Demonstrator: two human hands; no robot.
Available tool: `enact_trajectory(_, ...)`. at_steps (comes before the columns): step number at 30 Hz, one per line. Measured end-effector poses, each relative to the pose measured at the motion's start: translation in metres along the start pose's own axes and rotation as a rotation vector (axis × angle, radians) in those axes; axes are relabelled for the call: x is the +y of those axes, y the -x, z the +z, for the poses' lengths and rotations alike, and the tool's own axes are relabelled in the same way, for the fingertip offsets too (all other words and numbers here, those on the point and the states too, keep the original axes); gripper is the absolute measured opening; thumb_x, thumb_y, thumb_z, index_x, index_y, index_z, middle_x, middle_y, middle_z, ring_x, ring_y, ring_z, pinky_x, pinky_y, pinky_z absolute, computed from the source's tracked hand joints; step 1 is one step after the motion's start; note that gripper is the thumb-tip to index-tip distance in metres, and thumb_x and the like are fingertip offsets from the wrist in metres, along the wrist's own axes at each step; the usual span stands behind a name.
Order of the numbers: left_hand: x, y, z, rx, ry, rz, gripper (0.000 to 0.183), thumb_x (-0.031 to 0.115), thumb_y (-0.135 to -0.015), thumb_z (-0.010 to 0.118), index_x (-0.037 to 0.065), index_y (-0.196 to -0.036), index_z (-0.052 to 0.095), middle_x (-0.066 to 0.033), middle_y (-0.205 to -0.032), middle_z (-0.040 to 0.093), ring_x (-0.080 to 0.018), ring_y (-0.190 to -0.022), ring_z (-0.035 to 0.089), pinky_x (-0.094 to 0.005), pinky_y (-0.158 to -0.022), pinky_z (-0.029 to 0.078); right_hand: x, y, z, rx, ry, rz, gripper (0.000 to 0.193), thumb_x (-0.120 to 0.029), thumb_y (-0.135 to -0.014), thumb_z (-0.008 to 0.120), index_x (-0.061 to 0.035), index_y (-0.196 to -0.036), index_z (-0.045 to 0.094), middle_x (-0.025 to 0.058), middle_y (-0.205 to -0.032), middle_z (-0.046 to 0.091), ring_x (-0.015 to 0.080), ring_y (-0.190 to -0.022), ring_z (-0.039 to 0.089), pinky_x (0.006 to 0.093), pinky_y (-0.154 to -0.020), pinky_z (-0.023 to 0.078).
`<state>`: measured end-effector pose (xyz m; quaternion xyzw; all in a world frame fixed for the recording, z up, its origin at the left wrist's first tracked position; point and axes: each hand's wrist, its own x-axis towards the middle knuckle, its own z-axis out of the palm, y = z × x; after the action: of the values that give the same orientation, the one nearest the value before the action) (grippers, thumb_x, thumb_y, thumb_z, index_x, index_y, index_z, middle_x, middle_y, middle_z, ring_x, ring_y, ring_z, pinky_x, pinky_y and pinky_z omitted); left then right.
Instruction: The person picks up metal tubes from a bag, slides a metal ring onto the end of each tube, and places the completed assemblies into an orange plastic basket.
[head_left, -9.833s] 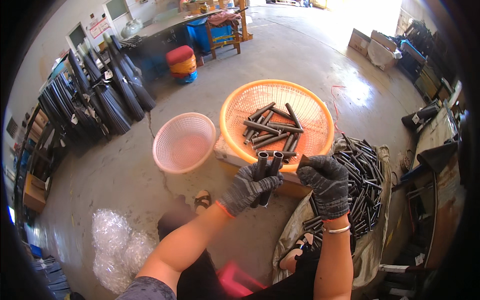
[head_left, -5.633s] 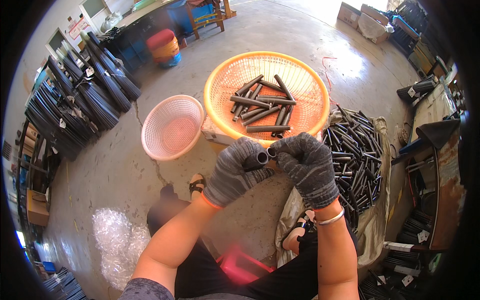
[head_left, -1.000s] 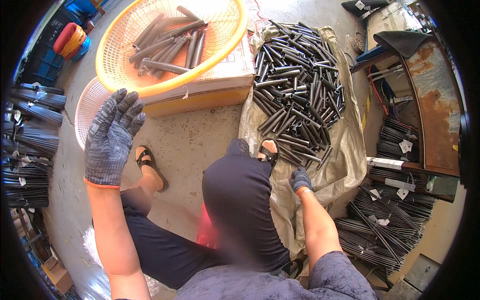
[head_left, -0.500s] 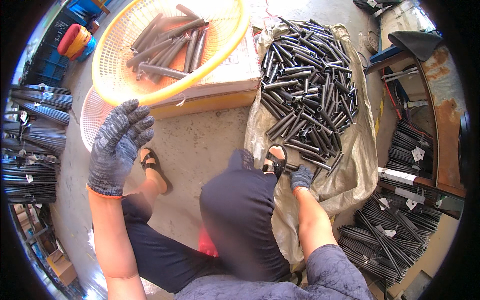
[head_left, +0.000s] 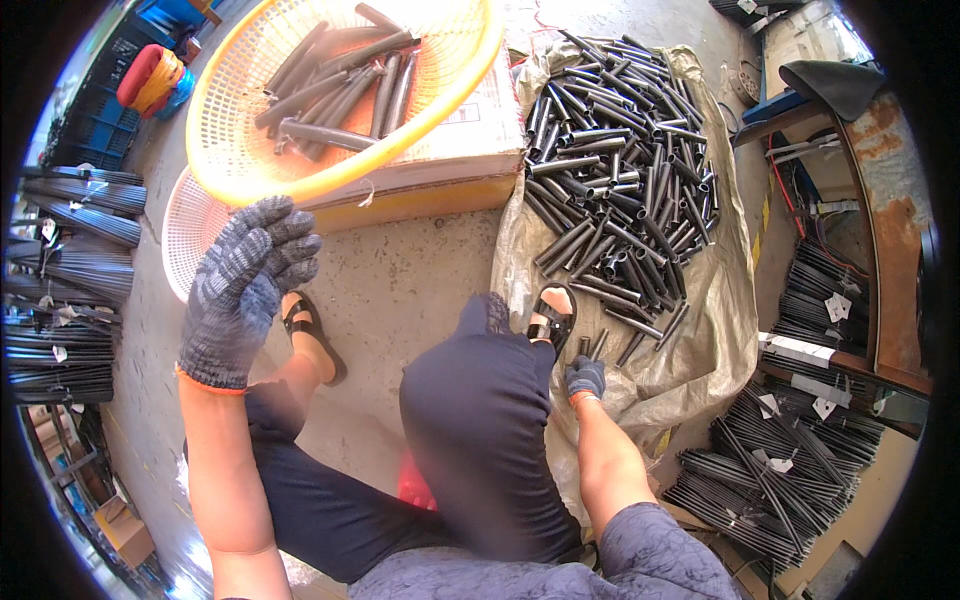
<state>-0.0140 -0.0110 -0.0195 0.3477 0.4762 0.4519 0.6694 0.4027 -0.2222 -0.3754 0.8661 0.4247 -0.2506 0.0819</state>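
My left hand point(head_left: 245, 290), in a grey knitted glove with an orange cuff, is raised just below the rim of the yellow plastic basket point(head_left: 345, 185). Its fingers are loosely bent with gaps between them, and nothing shows in them. In the basket lie several short dark metal tubes point(head_left: 330, 132). Low beside my sandalled right foot, my right hand point(head_left: 585, 377), gloved too, is closed round short metal tubes point(head_left: 598, 345) whose ends stick out beyond the fingers. A large heap of similar tubes point(head_left: 625, 190) lies just past that hand on a tan plastic sheet point(head_left: 690, 370).
The basket rests on a cardboard box point(head_left: 440, 190), with a paler basket point(head_left: 190, 235) partly beneath it. Bundles of long dark rods lie at the left point(head_left: 70, 350) and right point(head_left: 770, 470). A rusty metal frame point(head_left: 885, 230) stands at the right. My knees fill the lower middle.
My right hand has drawn back toward me from the heap's near edge, tubes now upright in its grip. My left hand has shifted slightly right, its fingers bending more.
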Motion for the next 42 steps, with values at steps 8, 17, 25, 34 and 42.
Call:
enact_trajectory(8,0.009,0.004,0.009,-0.025,0.025,0.04,0.04,0.02,-0.091,0.053,-0.001,-0.126,0.048,-0.0156,-0.111,0.061,-0.0244,-0.101,0.061,-0.0351,-0.087,0.049,0.052,-0.016,0.017,0.067,-0.452,0.071,0.017,-0.02,-0.073,0.07,-0.0043,-0.076,0.065,0.0148,-0.071,0.064,0.0258,-0.063,0.06,0.0371,-0.064,0.047)
enact_trajectory(17,0.01,0.0,0.003,-0.088,0.026,0.046,0.041,0.019,-0.091,0.055,0.001,-0.127,0.048,-0.0142,-0.114,0.061,-0.0248,-0.102,0.061,-0.036,-0.088,0.049,0.083,-0.042,-0.071,0.445,-1.045,-0.299,0.009,-0.005,-0.079,0.07,-0.0091,-0.079,0.061,-0.0001,-0.073,0.058,0.0124,-0.065,0.053,0.0251,-0.06,0.046)
enact_trajectory(25,0.008,0.001,0.017,-0.159,0.063,0.148,0.037,0.021,-0.091,0.057,0.004,-0.123,0.052,-0.0094,-0.109,0.063,-0.0204,-0.099,0.062,-0.0331,-0.086,0.05,-0.134,0.037,-0.387,0.22,-1.524,-0.899,0.012,-0.007,-0.087,0.064,-0.0068,-0.098,0.063,0.0036,-0.093,0.064,0.0127,-0.077,0.058,0.0261,-0.071,0.05)
enact_trajectory(34,0.023,0.015,0.024,-0.341,0.166,0.282,0.039,0.017,-0.089,0.06,0.001,-0.124,0.052,-0.0063,-0.114,0.061,-0.0158,-0.104,0.057,-0.0293,-0.092,0.046,-0.345,0.182,-0.366,-0.618,-0.849,-1.338,0.008,0.001,-0.085,0.06,-0.0018,-0.092,0.056,0.0021,-0.072,0.053,0.0107,-0.057,0.054,0.0244,-0.05,0.045)
enact_trajectory(42,0.03,0.023,0.003,0.039,0.141,0.315,0.03,0.01,-0.086,0.061,0.002,-0.114,0.057,-0.0048,-0.103,0.063,-0.0142,-0.095,0.06,-0.0266,-0.084,0.048,-0.344,0.157,-0.323,-0.629,-0.809,-1.251,0.014,-0.004,-0.081,0.069,-0.0023,-0.092,0.059,0.0006,-0.086,0.056,0.0108,-0.081,0.052,0.0251,-0.072,0.046)
